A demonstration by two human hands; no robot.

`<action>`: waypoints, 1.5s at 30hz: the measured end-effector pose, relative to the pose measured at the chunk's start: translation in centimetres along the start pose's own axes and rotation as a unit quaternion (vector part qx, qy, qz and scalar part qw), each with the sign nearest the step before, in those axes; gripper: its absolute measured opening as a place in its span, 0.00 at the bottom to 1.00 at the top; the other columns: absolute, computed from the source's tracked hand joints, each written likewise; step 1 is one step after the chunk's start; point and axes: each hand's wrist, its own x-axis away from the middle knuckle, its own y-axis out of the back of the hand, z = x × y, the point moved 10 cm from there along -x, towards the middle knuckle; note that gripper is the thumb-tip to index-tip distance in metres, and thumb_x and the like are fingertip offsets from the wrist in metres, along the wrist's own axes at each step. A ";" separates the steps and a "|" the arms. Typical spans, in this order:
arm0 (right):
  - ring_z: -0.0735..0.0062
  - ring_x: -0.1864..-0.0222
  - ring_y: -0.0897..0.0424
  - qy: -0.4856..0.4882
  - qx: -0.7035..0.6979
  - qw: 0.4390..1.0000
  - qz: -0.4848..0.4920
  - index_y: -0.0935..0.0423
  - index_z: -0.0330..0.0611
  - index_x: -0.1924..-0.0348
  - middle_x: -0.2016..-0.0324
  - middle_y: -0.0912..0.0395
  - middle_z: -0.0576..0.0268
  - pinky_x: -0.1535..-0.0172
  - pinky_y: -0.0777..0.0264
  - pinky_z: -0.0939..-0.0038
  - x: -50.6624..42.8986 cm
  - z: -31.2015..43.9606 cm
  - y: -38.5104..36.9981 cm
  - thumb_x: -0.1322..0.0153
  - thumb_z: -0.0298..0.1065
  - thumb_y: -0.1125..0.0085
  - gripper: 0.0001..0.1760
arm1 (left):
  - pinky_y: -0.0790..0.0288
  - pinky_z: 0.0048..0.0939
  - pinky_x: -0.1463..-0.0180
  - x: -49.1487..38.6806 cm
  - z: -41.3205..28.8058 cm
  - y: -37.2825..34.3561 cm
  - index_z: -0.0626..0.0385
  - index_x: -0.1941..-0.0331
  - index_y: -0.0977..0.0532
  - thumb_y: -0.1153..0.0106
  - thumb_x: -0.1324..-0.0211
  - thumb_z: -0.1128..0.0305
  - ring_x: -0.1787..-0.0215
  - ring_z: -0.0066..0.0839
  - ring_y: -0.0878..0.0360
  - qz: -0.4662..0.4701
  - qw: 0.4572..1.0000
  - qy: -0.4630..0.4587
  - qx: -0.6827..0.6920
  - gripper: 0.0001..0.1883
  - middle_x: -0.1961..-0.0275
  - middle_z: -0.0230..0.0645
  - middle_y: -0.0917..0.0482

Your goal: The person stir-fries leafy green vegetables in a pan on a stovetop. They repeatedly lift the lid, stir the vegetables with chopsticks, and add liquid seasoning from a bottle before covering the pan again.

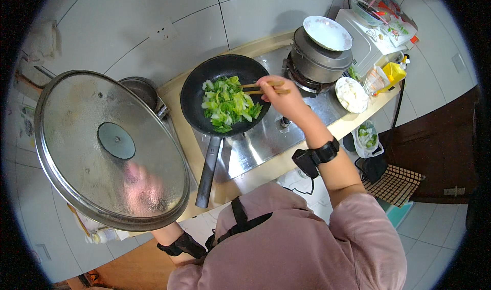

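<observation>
My left hand (142, 188) holds up a steamy glass lid (76, 136) with a metal rim by its knob; the hand shows blurred through the glass. A black frying pan (195, 117) sits on the steel gas stove at the centre, its handle pointing towards me. Chopped leafy greens (230, 105) lie in the pan. Above the pan's right rim, my right hand (278, 96) grips a pair of wooden chopsticks (251, 85), their tips at the greens.
A lidded pot (320, 61) stands on the right burner with a white bowl (328, 33) on top. Beside it are a bowl of white food pieces (351, 95) and a yellow pouch (393, 75). A dark pot (140, 92) stands behind the lid. A bag-lined bin (366, 138) is below the counter.
</observation>
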 end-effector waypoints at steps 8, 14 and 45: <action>0.80 0.85 0.27 -0.082 -0.026 0.996 0.015 0.30 0.37 0.72 0.84 0.30 0.65 0.81 0.32 0.80 0.7 0.3 1.0 0.28 0.36 0.56 0.12 | 0.46 0.23 0.86 0.6 -0.1 0.1 0.57 0.60 0.37 0.50 0.55 0.77 0.89 0.20 0.43 -0.043 0.999 -0.022 0.012 0.15 0.74 0.29 0.33; 0.81 0.86 0.28 -0.034 -0.079 0.992 -0.089 0.29 0.36 0.72 0.83 0.29 0.65 0.83 0.34 0.81 1.6 0.1 2.3 0.28 0.36 0.54 0.13 | 0.47 0.23 0.86 0.6 -0.2 1.0 0.57 0.59 0.37 0.49 0.55 0.77 0.89 0.20 0.43 -0.065 0.997 -0.028 -0.018 0.17 0.74 0.29 0.34; 0.66 0.71 0.24 0.105 0.041 0.994 0.007 0.26 0.35 0.66 0.70 0.25 0.56 0.67 0.31 0.71 -4.3 -1.8 -2.8 0.30 0.35 0.52 0.11 | 0.46 0.24 0.88 0.7 -0.1 3.8 0.56 0.53 0.39 0.52 0.52 0.79 0.91 0.21 0.42 -0.132 0.990 -0.021 -0.036 0.19 0.75 0.30 0.33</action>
